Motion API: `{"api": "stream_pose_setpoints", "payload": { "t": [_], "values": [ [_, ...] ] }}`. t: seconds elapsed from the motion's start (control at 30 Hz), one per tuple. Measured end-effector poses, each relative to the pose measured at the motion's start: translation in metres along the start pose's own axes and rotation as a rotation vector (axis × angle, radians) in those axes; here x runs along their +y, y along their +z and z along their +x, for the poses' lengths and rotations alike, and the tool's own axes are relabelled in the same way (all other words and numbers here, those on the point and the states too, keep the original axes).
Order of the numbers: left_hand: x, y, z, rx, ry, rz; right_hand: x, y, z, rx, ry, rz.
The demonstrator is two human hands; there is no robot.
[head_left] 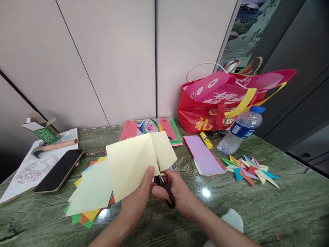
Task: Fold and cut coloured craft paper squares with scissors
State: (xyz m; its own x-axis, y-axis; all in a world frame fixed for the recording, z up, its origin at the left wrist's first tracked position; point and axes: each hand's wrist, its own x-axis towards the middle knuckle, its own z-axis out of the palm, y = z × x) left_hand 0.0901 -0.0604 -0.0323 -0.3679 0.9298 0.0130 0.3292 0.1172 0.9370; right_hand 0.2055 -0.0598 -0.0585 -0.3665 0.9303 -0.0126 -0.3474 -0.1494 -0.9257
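A pale yellow sheet of paper (130,161) is held up above the table by my left hand (137,197), thumb on its front and fingers hidden behind. My right hand (177,192) grips black-handled scissors (168,195). Their blades lie in a cut that runs up the sheet, splitting off a strip (163,149) on the right. Faint fold lines cross the larger part. Left of my left hand lies a fanned stack of coloured paper (89,188), pale green on top. Part of the table below the sheet is hidden by it.
Behind stand a paper pack (144,127) and a red gift bag (200,113). To the right are purple paper strips (204,156), a glue stick (206,140), a water bottle (240,130) and pointed paper pieces (253,168). A phone (60,169), beads (36,169) and a hammer (55,146) lie left.
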Motion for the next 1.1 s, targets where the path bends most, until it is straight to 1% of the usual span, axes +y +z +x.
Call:
{"api": "stream_pose_setpoints", "payload": {
  "t": [0.4,0.7,0.77,0.9,1.1],
  "values": [
    [-0.001,0.001,-0.001,-0.011,-0.018,0.002,-0.002,0.002,-0.001,0.035,0.007,-0.043],
    [-0.012,0.005,0.001,-0.019,0.012,-0.134,0.001,0.001,0.0,0.049,0.01,-0.035],
    [-0.012,0.005,0.002,-0.01,0.01,-0.156,0.001,0.0,0.0,0.048,0.009,-0.042],
    [-0.011,0.005,0.002,-0.032,0.007,-0.171,0.003,-0.001,-0.001,0.047,0.012,-0.056],
    [-0.011,0.005,0.001,-0.008,-0.016,-0.197,0.002,-0.001,0.0,0.054,0.013,-0.06]
  ]
}}
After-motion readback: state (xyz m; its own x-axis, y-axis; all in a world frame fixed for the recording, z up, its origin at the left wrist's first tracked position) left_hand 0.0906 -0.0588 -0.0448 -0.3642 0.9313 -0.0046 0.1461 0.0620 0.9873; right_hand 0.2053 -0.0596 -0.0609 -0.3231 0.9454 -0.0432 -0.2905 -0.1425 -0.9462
